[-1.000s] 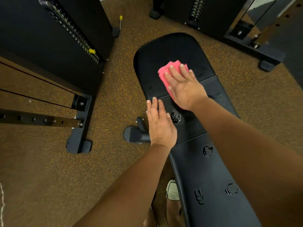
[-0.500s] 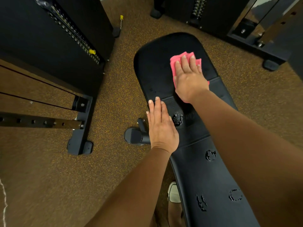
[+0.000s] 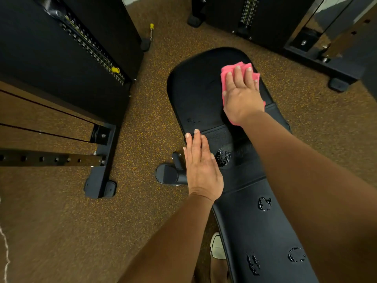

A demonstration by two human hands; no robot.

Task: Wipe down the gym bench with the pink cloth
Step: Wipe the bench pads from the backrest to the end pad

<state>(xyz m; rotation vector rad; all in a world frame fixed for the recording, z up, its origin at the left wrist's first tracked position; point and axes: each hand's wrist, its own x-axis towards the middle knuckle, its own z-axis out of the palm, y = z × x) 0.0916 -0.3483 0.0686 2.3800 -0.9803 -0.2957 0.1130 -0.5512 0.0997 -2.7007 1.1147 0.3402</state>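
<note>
Flooring (image 3: pixel 61 221) of brown speckled rubber lies under black weight machines (image 3: pixel 67 58) and the long black gym bench (image 3: pixel 204 94), whose near pad carries several wet blotches (image 3: pixel 264 203). Right hand (image 3: pixel 241 97) lies flat, fingers spread and extended, pressing the pink cloth (image 3: pixel 226 72) onto the right side of the far pad, while left hand (image 3: pixel 202 170) rests palm-down with fingers straight and together on the bench's left edge, grasping nothing. A white shoe tip (image 3: pixel 217 245) shows below the bench's left side.
</note>
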